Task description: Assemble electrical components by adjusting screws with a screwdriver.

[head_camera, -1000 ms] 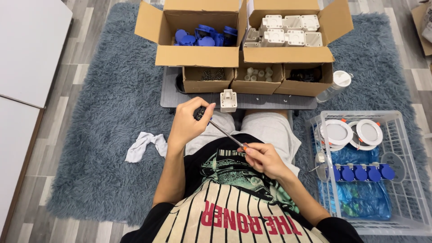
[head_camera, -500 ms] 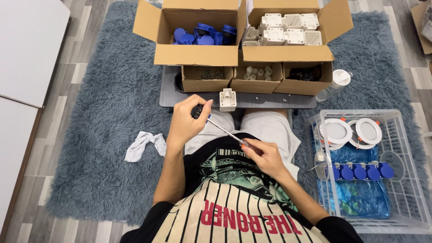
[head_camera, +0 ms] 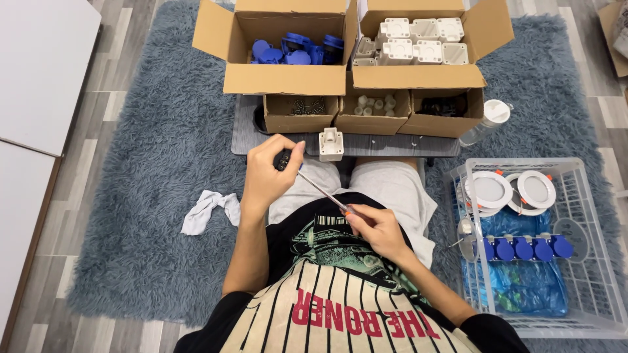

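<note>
This looks like a room in a home turned into a small assembly spot rather than a proper workshop. A shaggy grey-blue rug (head_camera: 131, 196) lies over a grey wood-plank floor (head_camera: 85, 163), and the person sits on it instead of at a bench. Open cardboard boxes (head_camera: 288, 78) stand in a row ahead, sorted by part: blue plastic pieces (head_camera: 297, 51), white plastic housings (head_camera: 418, 39), small white fittings (head_camera: 374, 104). A white wire basket (head_camera: 589, 287) to the right holds finished-looking round white fittings (head_camera: 490, 189). A white panel (head_camera: 39, 72) lies at the left.
</note>
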